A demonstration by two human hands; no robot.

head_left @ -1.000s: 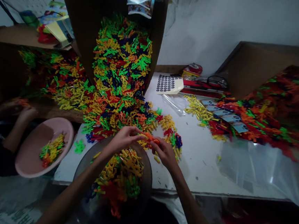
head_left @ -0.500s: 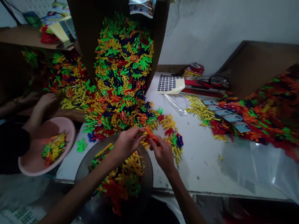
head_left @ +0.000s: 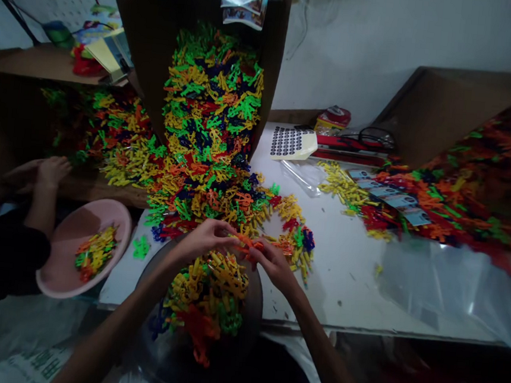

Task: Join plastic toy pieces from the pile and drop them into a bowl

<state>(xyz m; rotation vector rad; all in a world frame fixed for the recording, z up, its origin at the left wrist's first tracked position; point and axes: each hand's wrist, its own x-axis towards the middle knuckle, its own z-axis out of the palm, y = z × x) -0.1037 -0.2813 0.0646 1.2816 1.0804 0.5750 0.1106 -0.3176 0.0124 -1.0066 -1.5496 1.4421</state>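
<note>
Over the far edge of a dark round basin (head_left: 257, 299), a small, bright orange plastic piece (head_left: 251, 246), irregular in outline, its finer shape blurred, is pinched in the nearly closed fingers (head_left: 226, 229) of the left hand (head_left: 204, 238) and right hand (head_left: 278, 266).

open tabletop (head_left: 341, 282) at right; piled pieces (head_left: 209, 152) (many-coloured) block the way ahead.

My white surface (head_left: 345, 295) crosses the middle of the frame. On it I have a multicoloured heap (head_left: 192, 195) left of centre, green pieces (head_left: 141, 247) lower left, a dotted sheet (head_left: 292, 144) above centre, yellow pieces (head_left: 344, 186) right of centre, clear plastic (head_left: 448, 289) far right.
</note>
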